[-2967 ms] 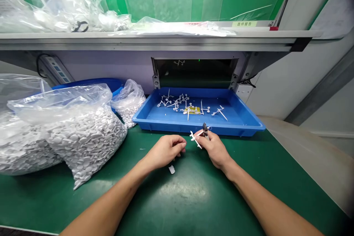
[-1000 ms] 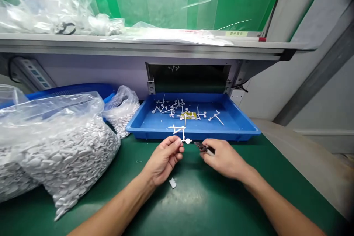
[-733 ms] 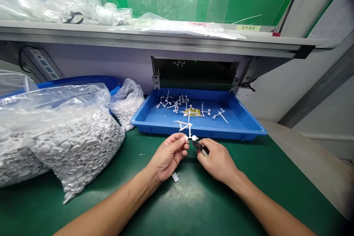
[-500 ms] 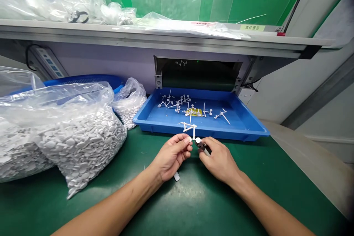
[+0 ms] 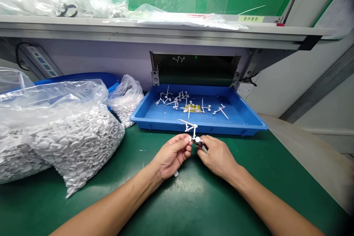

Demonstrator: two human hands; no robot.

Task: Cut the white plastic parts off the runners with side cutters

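Between the thumb and fingers of my left hand (image 5: 174,153) is pinched a white plastic sprue (image 5: 194,131), its thin branches pointing up and a round disc at its lower right. My right hand (image 5: 219,156) is wrapped round a pair of nippers (image 5: 204,147). Their jaws sit at the lower end of the sprue, close to my left fingertips; whether the blades have closed is too small to tell. A small white piece (image 5: 176,173) lies on the green table, partly hidden by my left wrist.
Beyond my hands stands a blue tray (image 5: 193,128) with several white sprues and a yellow label. Behind it, an opening (image 5: 197,75) shows another sprue inside. Clear bags of small white parts (image 5: 80,142) fill the left side. A shelf (image 5: 166,36) runs across above.
The nippers' jaws have shifted left along the sprue, nearer my left fingertips. The sprue has tilted slightly. My view has moved a little too.
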